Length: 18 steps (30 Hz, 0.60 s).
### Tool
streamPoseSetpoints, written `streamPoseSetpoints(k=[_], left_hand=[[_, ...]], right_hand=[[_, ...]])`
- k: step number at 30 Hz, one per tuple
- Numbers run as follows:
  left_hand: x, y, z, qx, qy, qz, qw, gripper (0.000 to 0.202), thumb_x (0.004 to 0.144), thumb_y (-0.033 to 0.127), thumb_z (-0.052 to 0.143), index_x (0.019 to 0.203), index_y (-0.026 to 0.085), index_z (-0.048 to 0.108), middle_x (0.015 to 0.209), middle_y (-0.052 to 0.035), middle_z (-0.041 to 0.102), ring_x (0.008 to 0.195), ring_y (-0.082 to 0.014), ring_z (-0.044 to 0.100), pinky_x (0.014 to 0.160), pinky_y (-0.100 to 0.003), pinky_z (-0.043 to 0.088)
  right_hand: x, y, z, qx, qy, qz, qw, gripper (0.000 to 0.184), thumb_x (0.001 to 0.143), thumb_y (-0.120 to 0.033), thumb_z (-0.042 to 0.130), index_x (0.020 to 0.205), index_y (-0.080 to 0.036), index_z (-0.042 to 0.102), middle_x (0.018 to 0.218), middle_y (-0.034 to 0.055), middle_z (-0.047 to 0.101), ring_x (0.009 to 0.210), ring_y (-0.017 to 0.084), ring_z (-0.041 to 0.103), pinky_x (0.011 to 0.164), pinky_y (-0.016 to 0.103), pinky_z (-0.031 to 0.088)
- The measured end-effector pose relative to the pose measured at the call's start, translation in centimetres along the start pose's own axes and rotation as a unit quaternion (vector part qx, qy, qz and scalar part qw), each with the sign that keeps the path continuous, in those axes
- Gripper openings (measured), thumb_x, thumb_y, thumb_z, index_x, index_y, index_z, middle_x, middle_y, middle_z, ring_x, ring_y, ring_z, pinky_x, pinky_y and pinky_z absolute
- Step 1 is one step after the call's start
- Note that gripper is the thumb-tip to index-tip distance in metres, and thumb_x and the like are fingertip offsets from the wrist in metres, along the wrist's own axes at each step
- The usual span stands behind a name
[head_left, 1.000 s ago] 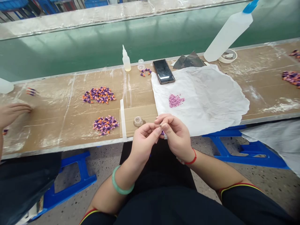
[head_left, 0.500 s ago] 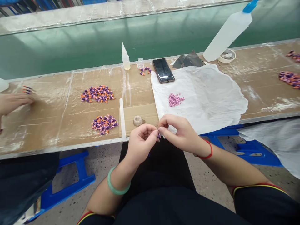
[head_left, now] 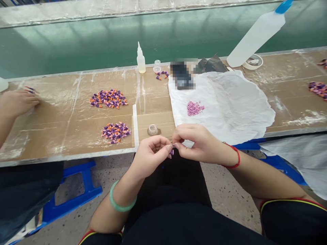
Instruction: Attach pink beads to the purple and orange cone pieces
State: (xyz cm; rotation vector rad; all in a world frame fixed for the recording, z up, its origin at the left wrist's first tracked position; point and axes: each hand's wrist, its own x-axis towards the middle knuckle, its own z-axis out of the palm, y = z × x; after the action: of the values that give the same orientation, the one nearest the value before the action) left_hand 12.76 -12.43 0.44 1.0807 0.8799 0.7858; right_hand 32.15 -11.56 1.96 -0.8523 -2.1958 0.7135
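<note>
Just off the table's front edge, my left hand (head_left: 153,153) pinches a small purple piece (head_left: 172,152), mostly hidden by the fingers. My right hand (head_left: 195,143) meets it there, thumb and forefinger pressed together at the piece; whatever they hold is too small to make out. A little clear glass pot (head_left: 153,129) stands on a cardboard pad (head_left: 166,119) beyond my left hand. Past my right hand, a heap of tiny pink beads (head_left: 195,108) lies on a white cloth (head_left: 230,102). Two piles of purple and orange pieces, one farther (head_left: 108,98) and one nearer (head_left: 116,132), lie to the left.
A dropper bottle (head_left: 141,61), a small clear jar (head_left: 157,66) and a blurred-out dark phone (head_left: 182,75) line the back. Right of them stand a tilted large white bottle (head_left: 255,39) and a tape roll (head_left: 259,63). Another person's hand (head_left: 19,102) works at the far left.
The view has shifted slightly, so the table's things sit a bit farther right. My hands keep the same pinch, and more of the purple piece shows. The other person's hand has moved slightly.
</note>
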Motion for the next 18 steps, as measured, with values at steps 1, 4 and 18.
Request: streamPoseSetpoints(k=[1,4,18], left_hand=[[0.0,-0.1,-0.2,-0.014,-0.002,0.002,1.000,0.027,0.077,0.035,0.082,0.071,0.015,0.065,0.062,-0.0020,0.064,0.056,-0.0110,0.056,0.055,-0.022,0.045],[-0.2,-0.4,-0.8,-0.047,0.011,0.012,0.999,0.031,0.078,0.041,0.083,0.075,0.015,0.067,0.064,-0.0018,0.064,0.055,-0.0100,0.055,0.050,-0.020,0.040],[-0.3,-0.6,-1.5,-0.114,-0.009,-0.086,0.990,0.045,0.069,0.052,0.087,0.069,0.014,0.061,0.053,0.0010,0.058,0.041,-0.0036,0.036,0.043,-0.018,0.022]], right_hand=[[0.1,0.0,0.0,0.016,0.000,0.008,1.000,0.017,0.087,-0.008,0.054,0.076,-0.020,0.054,0.067,-0.0028,0.058,0.062,0.010,0.051,0.059,0.022,0.042],[0.3,0.0,0.2,0.055,-0.004,0.034,0.998,0.017,0.087,-0.009,0.055,0.075,-0.020,0.054,0.066,-0.0035,0.057,0.060,0.009,0.051,0.058,0.021,0.042],[1.3,0.3,1.6,-0.168,0.030,-0.161,0.972,0.018,0.095,-0.009,0.050,0.085,-0.023,0.054,0.075,0.0010,0.063,0.067,0.016,0.053,0.062,0.029,0.047]])
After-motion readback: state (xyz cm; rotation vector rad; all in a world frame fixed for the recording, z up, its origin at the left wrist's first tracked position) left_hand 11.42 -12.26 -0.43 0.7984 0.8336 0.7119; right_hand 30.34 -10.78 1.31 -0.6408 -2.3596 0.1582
